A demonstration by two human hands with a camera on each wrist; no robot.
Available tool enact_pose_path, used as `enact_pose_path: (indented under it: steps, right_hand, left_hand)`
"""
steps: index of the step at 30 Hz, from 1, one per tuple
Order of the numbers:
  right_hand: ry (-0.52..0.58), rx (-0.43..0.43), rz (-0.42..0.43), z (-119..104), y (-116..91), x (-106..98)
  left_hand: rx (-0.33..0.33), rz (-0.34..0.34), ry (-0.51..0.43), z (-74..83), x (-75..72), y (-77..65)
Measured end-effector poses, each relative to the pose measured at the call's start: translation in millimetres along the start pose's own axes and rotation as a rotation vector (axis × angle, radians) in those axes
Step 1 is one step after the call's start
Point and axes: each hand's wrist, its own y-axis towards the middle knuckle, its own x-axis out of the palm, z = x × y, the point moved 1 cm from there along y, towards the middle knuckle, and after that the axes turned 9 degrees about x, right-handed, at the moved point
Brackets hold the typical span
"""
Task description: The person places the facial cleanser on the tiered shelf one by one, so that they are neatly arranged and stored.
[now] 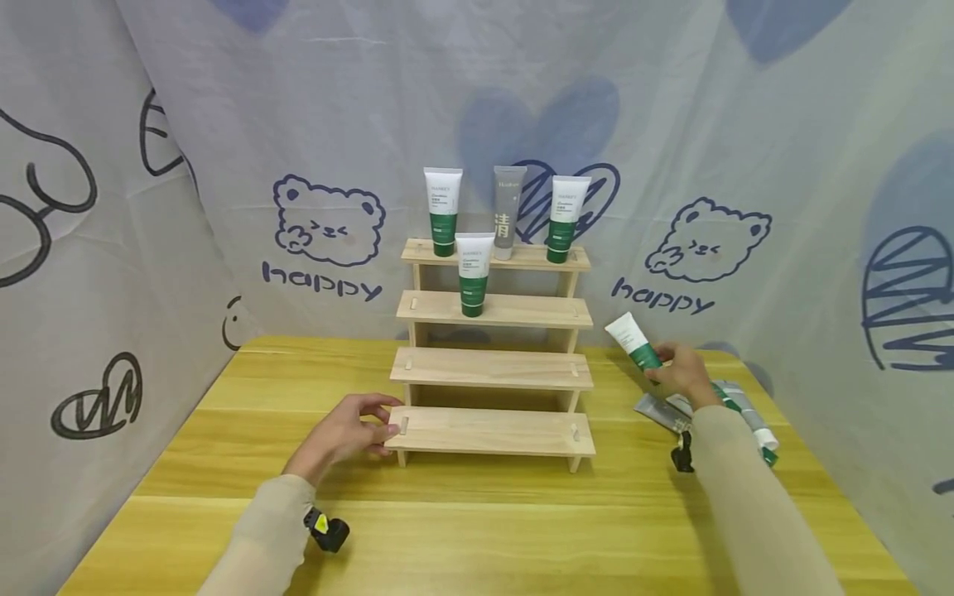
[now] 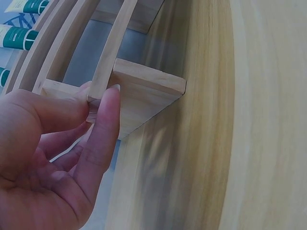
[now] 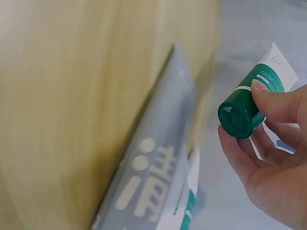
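Note:
My right hand (image 1: 684, 374) holds a white and green squeeze tube (image 1: 632, 338) above the table's right side, its green cap end between thumb and fingers (image 3: 273, 103). Below that hand lie a grey tube (image 3: 153, 143) and several other tubes. At the left end of the lowest step, my left hand (image 1: 350, 430) pinches the edge of the stepped wooden rack (image 1: 492, 430) between thumb and finger (image 2: 106, 120). Three tubes stand on the top step: two white and green, with a grey one (image 1: 507, 211) between them. Another white and green tube (image 1: 473, 273) stands on the step below.
The rack stands on a yellow wood-grain table (image 1: 477, 530). A pale cloth (image 1: 447, 99) printed with bears and hearts hangs behind and along both sides. The loose tubes (image 1: 745, 410) lie in a pile near the table's right edge, partly hidden by my right forearm.

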Motion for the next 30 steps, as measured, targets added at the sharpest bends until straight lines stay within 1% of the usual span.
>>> enact_pose_path:
  steps: [5, 12, 21, 24, 30]
  right_hand:
    - [0.058, 0.028, -0.027, -10, -3, -6]
    - [0.12, 0.037, -0.043, -19, -8, -13]
    - [0.164, 0.109, -0.073, -27, -12, -20]
    - [0.181, 0.108, -0.075, -32, -15, -23]
    - [0.217, 0.072, -0.062, -44, -21, -28]
  left_hand:
    - [-0.002, 0.004, -0.002, 0.0, 0.5, 0.7]
    - [-0.009, 0.008, -0.002, 1.1, 0.5, -0.7]
    - [-0.002, 0.006, 0.007, 0.3, 1.5, -0.6]
    - [0.001, 0.0, 0.009, 0.3, 1.3, -0.5]
    - [0.013, -0.007, 0.027, 0.9, 0.2, -0.1]
